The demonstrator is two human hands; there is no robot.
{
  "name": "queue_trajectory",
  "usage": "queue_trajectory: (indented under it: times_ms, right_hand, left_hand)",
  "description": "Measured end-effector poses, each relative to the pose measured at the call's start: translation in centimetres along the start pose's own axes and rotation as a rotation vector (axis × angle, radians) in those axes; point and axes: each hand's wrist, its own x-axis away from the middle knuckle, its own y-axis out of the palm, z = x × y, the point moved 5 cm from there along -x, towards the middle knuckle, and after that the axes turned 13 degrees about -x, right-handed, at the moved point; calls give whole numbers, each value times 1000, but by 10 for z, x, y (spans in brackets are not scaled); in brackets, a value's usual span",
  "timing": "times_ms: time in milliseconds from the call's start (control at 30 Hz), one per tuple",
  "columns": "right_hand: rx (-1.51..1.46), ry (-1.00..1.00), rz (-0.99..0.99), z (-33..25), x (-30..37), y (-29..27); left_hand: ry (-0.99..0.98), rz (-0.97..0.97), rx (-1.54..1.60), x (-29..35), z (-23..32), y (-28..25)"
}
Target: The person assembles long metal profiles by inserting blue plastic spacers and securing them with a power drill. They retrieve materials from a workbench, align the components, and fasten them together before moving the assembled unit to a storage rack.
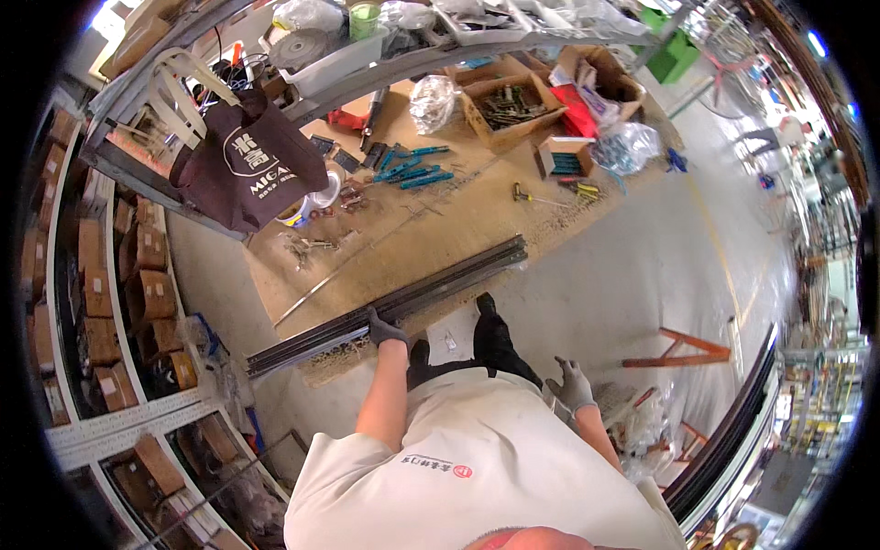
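Observation:
A bundle of long dark metal profiles (431,286) lies slantwise along the front edge of the workbench (403,243), its left end jutting past the board. My left hand (387,330), in a grey glove, grips the near side of these profiles around their middle; its fingertips are partly hidden. Out to the right of my body, away from the bench, my right hand (573,387) hangs in a grey glove. Its fingers are apart and nothing is in them.
Teal-handled parts (412,172), a yellow-handled screwdriver (524,193) and a cardboard box of metal pieces (509,105) are on the bench. A dark tote bag (247,165) hangs from the overhead rack. Boxed shelving (137,422) stands left, an orange trestle (683,350) right.

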Motion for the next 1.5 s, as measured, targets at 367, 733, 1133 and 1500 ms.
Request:
queue_trajectory:
  times_ms: [367,733,1133,1500]
  right_hand:
    - [-471,-121,-405,10,-321,-26]
    - [-887,57,-289,-22,-420,30]
    - [-4,-106,287,-23,-515,-211]
    - [356,-264,40,-21,-631,-209]
  left_hand:
    - [108,333,-20,-24,-17,34]
    - [25,-121,-833,-8,13,-11]
    - [-195,227,-1174,122,-6,8]
    - [-72,183,-1433,160,5,-9]
